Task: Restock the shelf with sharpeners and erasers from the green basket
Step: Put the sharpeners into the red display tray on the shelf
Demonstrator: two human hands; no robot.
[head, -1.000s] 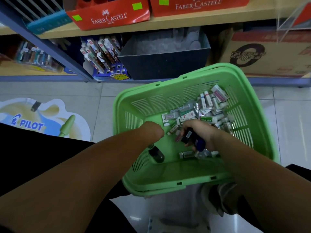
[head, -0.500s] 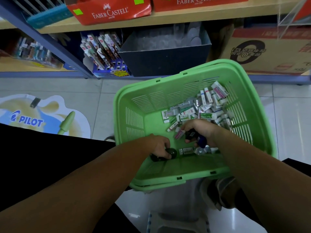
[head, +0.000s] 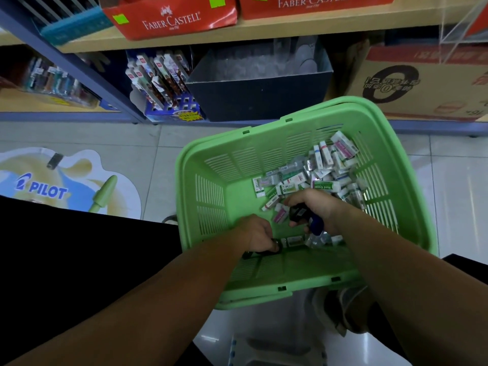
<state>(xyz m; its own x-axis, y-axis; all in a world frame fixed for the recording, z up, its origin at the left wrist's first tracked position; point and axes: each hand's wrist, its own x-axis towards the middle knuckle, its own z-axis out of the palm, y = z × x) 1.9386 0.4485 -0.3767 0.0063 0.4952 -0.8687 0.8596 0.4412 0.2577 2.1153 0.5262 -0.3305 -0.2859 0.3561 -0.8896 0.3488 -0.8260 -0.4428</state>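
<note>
Reaching into the green basket (head: 211,186), the left hand (head: 257,233) curls its fingers round a dark sharpener (head: 274,248) at the basket's near wall. Just beside it, the right hand (head: 317,206) grips a black sharpener (head: 297,213) and a blue sharpener (head: 315,223). The erasers (head: 319,175) lie piled just beyond the right hand; the shelf (head: 290,27) stands well beyond both hands.

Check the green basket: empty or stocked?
Partly stocked: green basket holds boxed erasers piled in its far right corner, floor by left wall bare. Left hand and right hand grip dark items.
</note>
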